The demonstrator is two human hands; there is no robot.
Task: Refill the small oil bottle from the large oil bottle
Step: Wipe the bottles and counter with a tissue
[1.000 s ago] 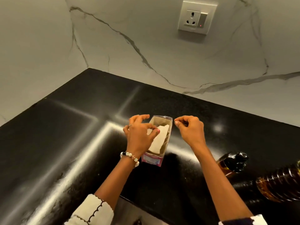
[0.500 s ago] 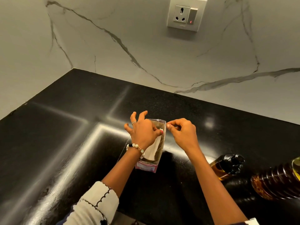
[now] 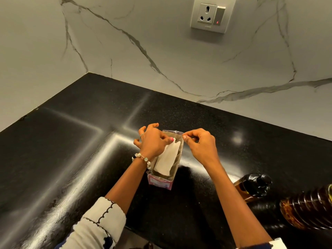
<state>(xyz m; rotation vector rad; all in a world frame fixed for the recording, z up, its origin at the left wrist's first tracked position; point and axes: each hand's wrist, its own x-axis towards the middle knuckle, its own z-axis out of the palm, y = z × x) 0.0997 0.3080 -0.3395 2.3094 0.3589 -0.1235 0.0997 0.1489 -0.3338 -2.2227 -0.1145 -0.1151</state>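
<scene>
Black table [image 3: 75, 159] under me, marble wall behind. Large oil bottle [image 3: 309, 209] at table's right edge, small oil bottle [image 3: 255, 186] just left of it, both well apart from my hands. Clear pouch [image 3: 168, 159] upright mid-table, white sheet inside. My left grip [image 3: 152, 142] pinches pouch's left top edge; right grip [image 3: 199, 144] pinches right top corner.

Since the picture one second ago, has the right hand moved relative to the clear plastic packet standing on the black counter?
Yes. The right hand has closed in leftward to the clear plastic packet's top right corner and now pinches it; earlier it hung apart from that edge.
</scene>
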